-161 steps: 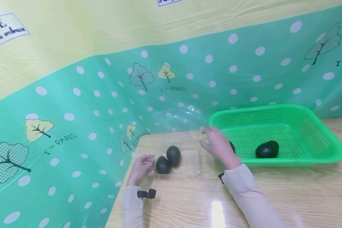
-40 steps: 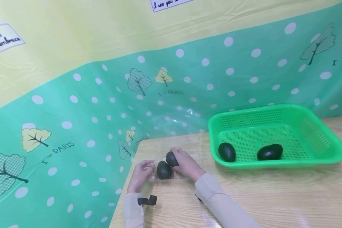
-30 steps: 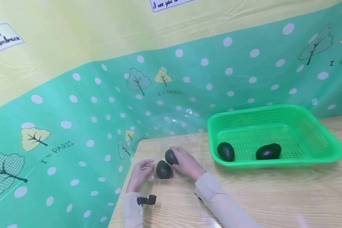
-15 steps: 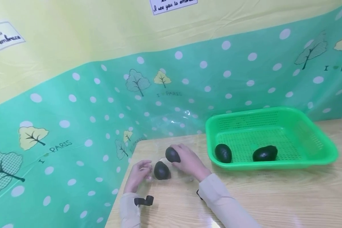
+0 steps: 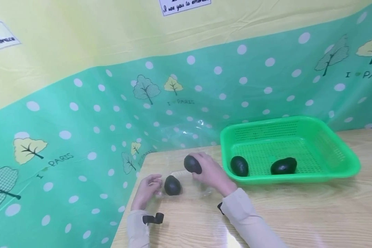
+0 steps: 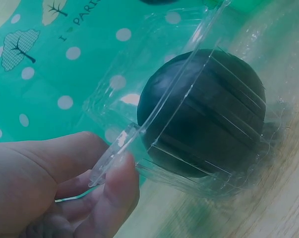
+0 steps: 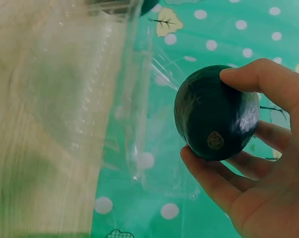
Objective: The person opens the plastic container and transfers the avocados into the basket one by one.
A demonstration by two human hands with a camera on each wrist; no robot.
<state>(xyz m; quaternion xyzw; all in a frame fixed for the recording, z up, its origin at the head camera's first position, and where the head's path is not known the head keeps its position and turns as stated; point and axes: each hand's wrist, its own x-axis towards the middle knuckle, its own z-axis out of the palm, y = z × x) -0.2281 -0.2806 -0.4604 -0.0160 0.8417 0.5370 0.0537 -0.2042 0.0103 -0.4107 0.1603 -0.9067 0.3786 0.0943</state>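
My right hand point(image 5: 214, 174) grips a dark avocado point(image 5: 192, 164), raised above a clear plastic clamshell box. In the right wrist view, thumb and fingers wrap the avocado point(image 7: 213, 114), its stem scar facing the camera. My left hand point(image 5: 147, 189) pinches the rim of the clear plastic box point(image 6: 117, 148) between thumb and fingers, as the left wrist view shows. A second dark avocado point(image 5: 172, 186) lies in that box, close to the left fingers. The box's transparent lid stands raised behind, faint against the cloth.
A green perforated basket point(image 5: 289, 178) stands to the right, holding two avocados, one on its left side point(image 5: 239, 166) and one nearer the middle point(image 5: 283, 166). Behind the wooden table point(image 5: 198, 220) hangs a polka-dot cloth point(image 5: 90, 137), which also runs along the left.
Earlier my right hand was empty beside the basket; it then grasped one of the two avocados in the box and has lifted it up and rightward. My left hand stays at the box.
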